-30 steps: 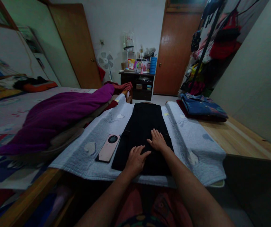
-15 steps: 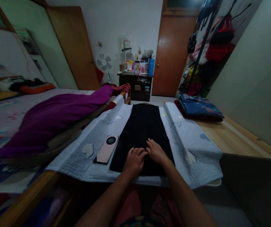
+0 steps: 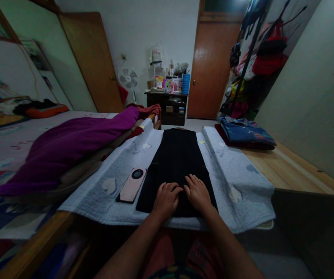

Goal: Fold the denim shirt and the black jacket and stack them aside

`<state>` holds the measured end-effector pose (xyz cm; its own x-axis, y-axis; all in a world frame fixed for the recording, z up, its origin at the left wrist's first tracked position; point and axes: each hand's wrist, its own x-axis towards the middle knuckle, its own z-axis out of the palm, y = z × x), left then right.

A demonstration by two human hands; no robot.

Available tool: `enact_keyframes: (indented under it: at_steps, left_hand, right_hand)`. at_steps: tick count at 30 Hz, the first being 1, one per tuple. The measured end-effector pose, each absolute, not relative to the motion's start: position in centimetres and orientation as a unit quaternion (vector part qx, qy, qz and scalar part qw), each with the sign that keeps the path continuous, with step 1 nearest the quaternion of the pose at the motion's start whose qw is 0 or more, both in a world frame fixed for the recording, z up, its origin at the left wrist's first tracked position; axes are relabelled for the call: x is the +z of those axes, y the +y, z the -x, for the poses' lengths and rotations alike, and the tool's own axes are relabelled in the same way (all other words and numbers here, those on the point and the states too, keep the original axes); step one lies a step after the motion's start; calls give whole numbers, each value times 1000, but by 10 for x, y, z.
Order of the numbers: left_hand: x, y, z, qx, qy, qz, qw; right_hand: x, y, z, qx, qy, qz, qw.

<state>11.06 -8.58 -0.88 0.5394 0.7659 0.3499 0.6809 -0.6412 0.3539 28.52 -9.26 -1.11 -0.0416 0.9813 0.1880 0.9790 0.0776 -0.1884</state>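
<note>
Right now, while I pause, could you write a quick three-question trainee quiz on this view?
1. What lies beneath the left hand and the right hand?
2. True or false: the pink phone lies on the pale cloth.
3. What colour is the top of the folded stack at right: a) yellow, b) blue, c) white?

Key: 1. The black garment; 2. True; 3. b.

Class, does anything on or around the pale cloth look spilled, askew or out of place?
No spill shows. The pink phone looks mildly out of place: it lies slanted on the pale cloth beside the black garment, a device among clothing.
</note>
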Motion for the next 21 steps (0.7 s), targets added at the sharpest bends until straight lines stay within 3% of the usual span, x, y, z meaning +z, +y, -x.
enact_keyframes:
  at_steps: [21]
  left_hand:
    - [-11, -86, -110, 243, 413, -873, 87]
  right_hand:
    - [-20, -112, -307, -19, -712, 686, 150]
